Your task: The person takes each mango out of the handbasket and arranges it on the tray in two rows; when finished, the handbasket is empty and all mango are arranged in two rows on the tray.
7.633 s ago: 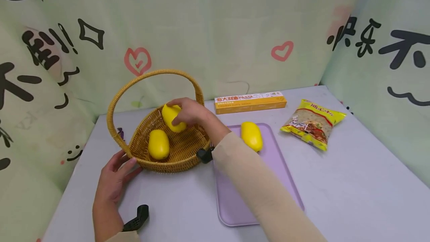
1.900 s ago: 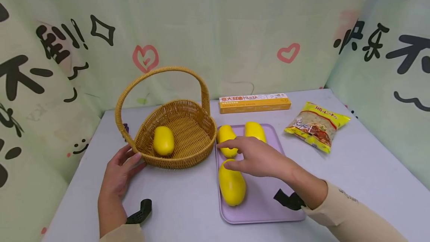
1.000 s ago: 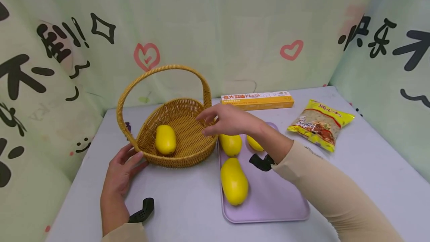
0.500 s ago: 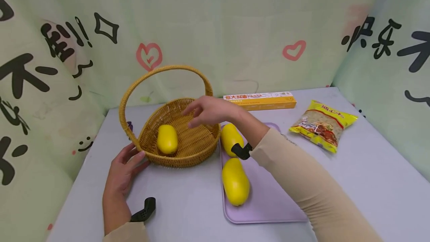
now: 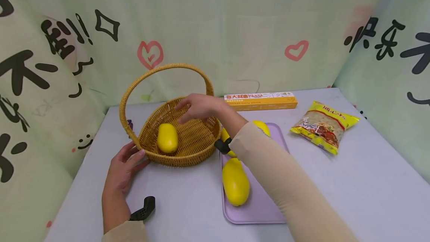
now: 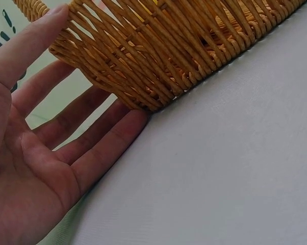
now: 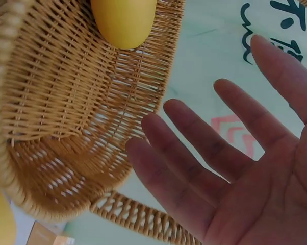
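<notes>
My left hand (image 5: pixel 122 169) rests at the left end of the wicker basket (image 5: pixel 188 160), thumb on the rim. In the left wrist view its fingers (image 6: pixel 100 158) lie nearly straight against the woven outer wall. My right hand (image 5: pixel 201 106) is over the basket, palm and spread fingers holding nothing in the right wrist view. One yellow mango-shaped fruit (image 5: pixel 167 138) lies inside the basket on the left. On the purple tray (image 5: pixel 260 197), a similar fruit (image 5: pixel 236 182) lies near the front left. Two more yellow fruits sit behind it, partly hidden by my right arm.
An orange pasta box (image 5: pixel 262 102) lies along the table's back edge. Right of the tray is a yellow food packet (image 5: pixel 324 126). The basket's tall handle (image 5: pixel 178 66) arches above it. A small purple object (image 5: pixel 130 123) shows behind the handle's left base.
One fruit went from the basket to the tray earlier, making three there. Since then my empty right hand has moved left from the tray to over the basket. The left hand stays at the basket.
</notes>
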`<state>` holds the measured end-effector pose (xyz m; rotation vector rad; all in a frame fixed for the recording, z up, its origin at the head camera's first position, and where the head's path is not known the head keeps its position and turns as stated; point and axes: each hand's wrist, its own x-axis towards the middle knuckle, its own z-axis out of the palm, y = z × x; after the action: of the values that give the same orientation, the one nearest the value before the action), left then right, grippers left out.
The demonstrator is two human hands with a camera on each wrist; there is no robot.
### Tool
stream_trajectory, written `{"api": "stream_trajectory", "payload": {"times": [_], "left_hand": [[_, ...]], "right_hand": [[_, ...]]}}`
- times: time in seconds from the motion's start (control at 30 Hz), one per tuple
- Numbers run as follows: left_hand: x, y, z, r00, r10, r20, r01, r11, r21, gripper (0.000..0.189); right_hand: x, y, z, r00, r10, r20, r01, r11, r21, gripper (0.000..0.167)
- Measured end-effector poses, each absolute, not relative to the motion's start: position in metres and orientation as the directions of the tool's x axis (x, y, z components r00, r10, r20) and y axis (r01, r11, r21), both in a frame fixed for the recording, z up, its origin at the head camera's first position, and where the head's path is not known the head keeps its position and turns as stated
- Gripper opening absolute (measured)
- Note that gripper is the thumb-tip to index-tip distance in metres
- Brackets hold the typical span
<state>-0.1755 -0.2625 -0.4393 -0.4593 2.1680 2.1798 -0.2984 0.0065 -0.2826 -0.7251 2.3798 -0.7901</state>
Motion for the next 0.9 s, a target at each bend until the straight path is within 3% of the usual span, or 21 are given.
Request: {"api": "stream_trajectory", "payload": {"times": [0.4,0.63,0.9], "left_hand": [[-0.175,-0.26,-0.437,-0.954,-0.181,-0.238,-0.236,-0.035,0.971,0.073],[-0.175,-0.262,-0.438,-0.955,-0.175,-0.24,-0.241,-0.017,0.97,0.074],[-0.177,-0.263,-0.44,-0.95,-0.177,-0.258,-0.256,-0.036,0.966,0.073]], "right_hand": [[-0.311,-0.023,-0.285,-0.703,-0.583,-0.408,-0.242,0.735,-0.634,0.055],[-0.313,-0.04,-0.295,-0.724,-0.548,-0.418,-0.187,0.74,-0.646,0.058],[-0.31,-0.054,-0.315,-0.685,-0.569,-0.455,-0.18,0.738,-0.65,0.057]]}}
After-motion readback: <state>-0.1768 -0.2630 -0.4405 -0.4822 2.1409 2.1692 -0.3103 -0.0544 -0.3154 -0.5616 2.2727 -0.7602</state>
